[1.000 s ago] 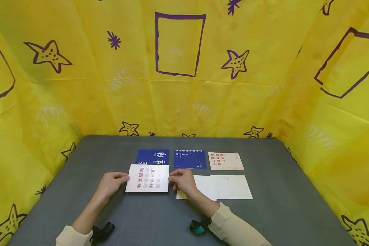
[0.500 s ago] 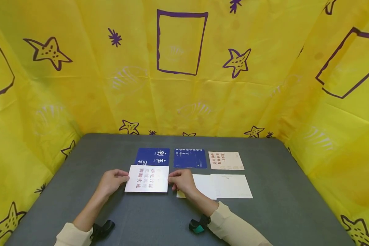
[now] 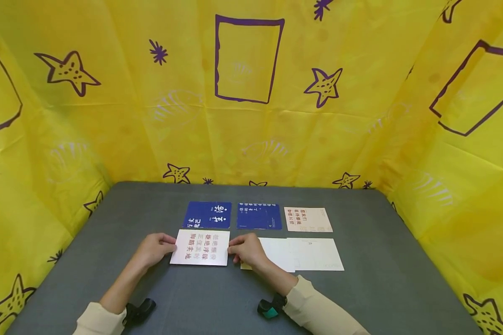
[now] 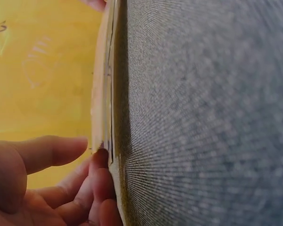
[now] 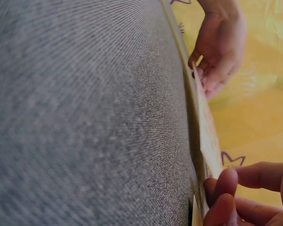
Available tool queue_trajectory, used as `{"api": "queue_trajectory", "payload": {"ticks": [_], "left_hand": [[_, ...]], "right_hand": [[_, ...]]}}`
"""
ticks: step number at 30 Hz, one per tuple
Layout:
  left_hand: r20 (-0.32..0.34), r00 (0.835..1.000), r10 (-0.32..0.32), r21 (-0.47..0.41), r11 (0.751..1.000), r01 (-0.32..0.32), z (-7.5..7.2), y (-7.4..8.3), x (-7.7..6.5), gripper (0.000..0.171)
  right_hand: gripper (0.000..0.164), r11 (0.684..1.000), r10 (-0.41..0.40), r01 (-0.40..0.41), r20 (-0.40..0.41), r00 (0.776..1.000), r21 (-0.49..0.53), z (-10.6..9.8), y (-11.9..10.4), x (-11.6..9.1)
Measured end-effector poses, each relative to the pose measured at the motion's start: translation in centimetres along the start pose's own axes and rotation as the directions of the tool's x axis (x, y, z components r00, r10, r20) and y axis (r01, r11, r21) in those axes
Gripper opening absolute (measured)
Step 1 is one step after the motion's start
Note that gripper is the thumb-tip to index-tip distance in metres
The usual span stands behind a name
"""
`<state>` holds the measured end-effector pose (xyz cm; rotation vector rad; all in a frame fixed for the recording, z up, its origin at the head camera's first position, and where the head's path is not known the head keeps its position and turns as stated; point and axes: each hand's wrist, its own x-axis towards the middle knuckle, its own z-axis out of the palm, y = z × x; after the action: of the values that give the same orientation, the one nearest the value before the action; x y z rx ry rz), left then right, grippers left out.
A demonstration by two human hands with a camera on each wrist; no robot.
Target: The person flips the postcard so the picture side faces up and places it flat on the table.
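A white postcard (image 3: 200, 247) with columns of red and grey characters lies level at or just over the table, between the two hands. My left hand (image 3: 152, 250) holds its left edge; in the left wrist view the fingers (image 4: 101, 181) are at the card's edge, the thumb close by. At the right edge my right hand (image 3: 248, 249) grips with thumb and fingertips, also seen in the right wrist view near the card (image 5: 208, 127). Whether the card touches the table is hard to tell. Under the right hand, a blank white card (image 3: 276, 251) is partly hidden.
Behind stand in a row a blue card (image 3: 205, 214) with white writing, a second blue card (image 3: 259, 217) and a cream card (image 3: 308, 219). Another whitish card (image 3: 316, 254) adjoins the blank one. Yellow patterned cloth (image 3: 251, 139) walls the grey table (image 3: 201, 302).
The held postcard has shifted slightly toward the person and lowered, tilting flatter. More of the left blue card's lower edge now shows. Both hands keep their hold.
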<state>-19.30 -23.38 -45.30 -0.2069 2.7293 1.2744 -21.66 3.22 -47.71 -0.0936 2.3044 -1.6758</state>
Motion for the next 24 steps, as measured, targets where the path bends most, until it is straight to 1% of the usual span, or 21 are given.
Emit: {"api": "queue_trajectory", "payload": {"ticks": [7, 12, 15, 17, 20, 22, 24], "left_hand": [[0.031, 0.999, -0.003, 0.042, 0.999, 0.002, 0.0, 0.2, -0.2, 0.03], [0.025, 1.0, 0.002, 0.062, 0.998, -0.003, -0.2, 0.2, -0.3, 0.031], [0.019, 1.0, 0.012, 0.081, 0.997, -0.013, -0.3, 0.1, -0.3, 0.031], [0.015, 1.0, 0.025, 0.091, 0.995, -0.026, -0.3, 0.0, -0.4, 0.031], [0.001, 0.999, 0.048, 0.1, 0.994, -0.048, -0.1, 0.0, -0.4, 0.03], [-0.012, 0.998, 0.063, 0.087, 0.994, -0.062, 0.1, 0.2, -0.4, 0.029], [-0.02, 0.997, 0.077, 0.062, 0.995, -0.075, 0.4, 0.5, -0.3, 0.028]], "right_hand": [[0.019, 1.0, -0.012, 0.013, 0.045, 0.999, -0.027, -0.1, -0.3, -0.3], [0.02, 0.998, -0.027, 0.031, 0.065, 0.997, -0.059, -0.3, -0.5, -0.4], [0.019, 0.996, -0.049, 0.056, 0.087, 0.995, -0.072, -0.6, -0.5, -0.4], [0.019, 0.996, -0.062, 0.069, 0.114, 0.992, -0.063, -0.9, -0.5, -0.5], [0.019, 0.995, -0.081, 0.09, 0.175, 0.981, -0.044, -1.5, -0.4, -0.7], [0.018, 0.993, -0.094, 0.106, 0.211, 0.973, -0.045, -1.9, -0.4, -0.8], [0.017, 0.99, -0.114, 0.13, 0.23, 0.967, -0.057, -2.6, -0.4, -0.9]]}}
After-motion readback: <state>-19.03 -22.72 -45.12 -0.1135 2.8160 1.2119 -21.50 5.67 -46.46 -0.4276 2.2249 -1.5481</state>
